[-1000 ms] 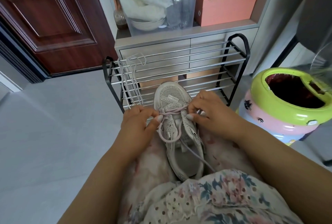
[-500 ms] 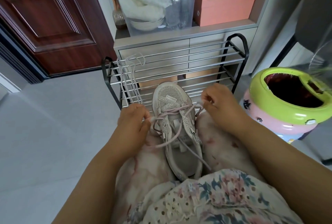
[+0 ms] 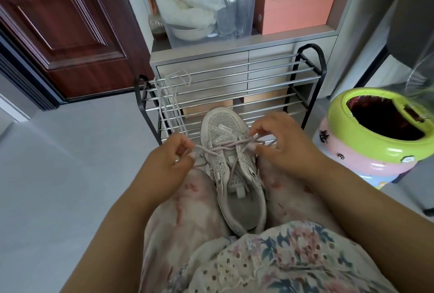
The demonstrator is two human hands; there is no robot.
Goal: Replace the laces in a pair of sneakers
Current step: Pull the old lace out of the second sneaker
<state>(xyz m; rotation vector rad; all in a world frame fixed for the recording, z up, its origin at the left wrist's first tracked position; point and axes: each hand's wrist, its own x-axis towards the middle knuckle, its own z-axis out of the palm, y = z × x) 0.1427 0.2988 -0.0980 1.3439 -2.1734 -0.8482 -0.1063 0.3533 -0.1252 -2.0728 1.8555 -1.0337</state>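
Far off to the left of both hands, a dark red panelled door (image 3: 61, 24) stands above a grey floor (image 3: 58, 163). Beyond the left hand, a loose pale lace (image 3: 170, 104) hangs draped over the left end of a metal shoe rack (image 3: 234, 85), its strands running down across the bars and ending just beyond that hand's knuckles. The left hand (image 3: 169, 165) is curled almost closed, thumb and forefinger pinching one end of the pink lace (image 3: 223, 148) threaded through the sneaker. Between the two hands, the grey mesh sneaker (image 3: 231, 170) rests in the person's lap between the knees, toe pointing away toward the rack and the open heel toward the body. The pink lace crosses the upper eyelets as a taut band from one hand to the other, and a further strand runs down over the tongue. On the other side of the shoe, the right hand (image 3: 284, 147) is bent loosely, its fingertips nipping the opposite end of the pink lace just beside the sneaker's edge, the remaining fingers half spread. Beyond both hands, behind the rack, a clear storage tub (image 3: 206, 10) and pink boxes (image 3: 298, 10) sit on a grey cabinet. Right of the right hand stands a round bin with a green rim (image 3: 340, 128) and a pink body.
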